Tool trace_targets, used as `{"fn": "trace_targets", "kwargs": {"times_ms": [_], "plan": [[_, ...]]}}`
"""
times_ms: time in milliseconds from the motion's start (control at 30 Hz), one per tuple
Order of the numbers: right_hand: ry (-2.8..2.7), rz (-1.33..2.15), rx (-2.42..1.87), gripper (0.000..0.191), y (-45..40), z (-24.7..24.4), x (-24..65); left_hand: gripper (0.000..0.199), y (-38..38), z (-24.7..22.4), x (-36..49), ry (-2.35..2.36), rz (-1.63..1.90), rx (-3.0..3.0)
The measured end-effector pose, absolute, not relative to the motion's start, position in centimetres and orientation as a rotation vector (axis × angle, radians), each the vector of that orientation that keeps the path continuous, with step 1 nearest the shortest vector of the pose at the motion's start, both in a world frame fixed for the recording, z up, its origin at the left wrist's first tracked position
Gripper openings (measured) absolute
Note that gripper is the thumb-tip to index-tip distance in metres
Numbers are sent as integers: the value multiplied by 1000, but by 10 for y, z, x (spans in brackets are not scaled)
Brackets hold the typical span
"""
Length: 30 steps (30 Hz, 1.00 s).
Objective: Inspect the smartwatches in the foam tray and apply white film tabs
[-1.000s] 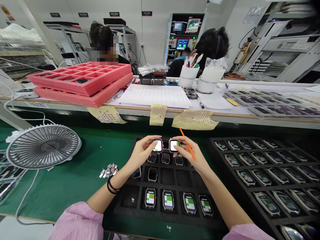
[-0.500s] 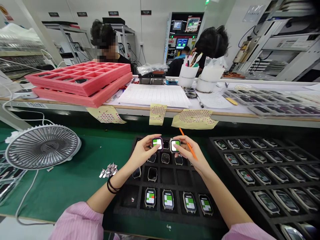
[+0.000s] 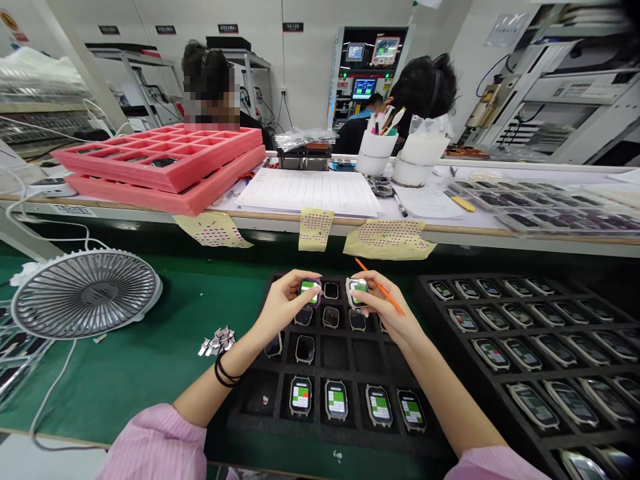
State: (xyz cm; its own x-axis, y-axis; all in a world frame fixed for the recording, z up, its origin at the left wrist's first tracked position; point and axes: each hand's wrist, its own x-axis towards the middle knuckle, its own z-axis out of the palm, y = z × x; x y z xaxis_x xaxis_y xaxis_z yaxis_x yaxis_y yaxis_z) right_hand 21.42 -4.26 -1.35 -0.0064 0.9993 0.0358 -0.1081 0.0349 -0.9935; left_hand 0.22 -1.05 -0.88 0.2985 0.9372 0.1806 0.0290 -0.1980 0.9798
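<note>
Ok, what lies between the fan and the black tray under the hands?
In the head view, a green mat with a small heap of metal parts on it lies between the white desk fan and the black foam tray.

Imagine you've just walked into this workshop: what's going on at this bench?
A person's left hand holds a purple-framed smartwatch, and their right hand holds a silver-framed smartwatch with an orange pen. Both hands are above a black foam tray. Other watches sit in its compartments, some showing green screens.
</note>
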Motion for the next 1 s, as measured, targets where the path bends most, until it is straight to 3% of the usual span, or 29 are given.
{"fn": "trace_targets", "kwargs": {"times_ms": [133,800,1000], "plan": [[-1059,1223,-1133,25,-42,-15,214,31,-11,-6,3,989,1051,1476],[-1205,1215,-1200,33,-43,-12,215,57,-5,-15,1,763,955,1490],[-1185,1210,-1195,33,-42,-13,216,46,-5,-14,2,771,941,1454]]}}
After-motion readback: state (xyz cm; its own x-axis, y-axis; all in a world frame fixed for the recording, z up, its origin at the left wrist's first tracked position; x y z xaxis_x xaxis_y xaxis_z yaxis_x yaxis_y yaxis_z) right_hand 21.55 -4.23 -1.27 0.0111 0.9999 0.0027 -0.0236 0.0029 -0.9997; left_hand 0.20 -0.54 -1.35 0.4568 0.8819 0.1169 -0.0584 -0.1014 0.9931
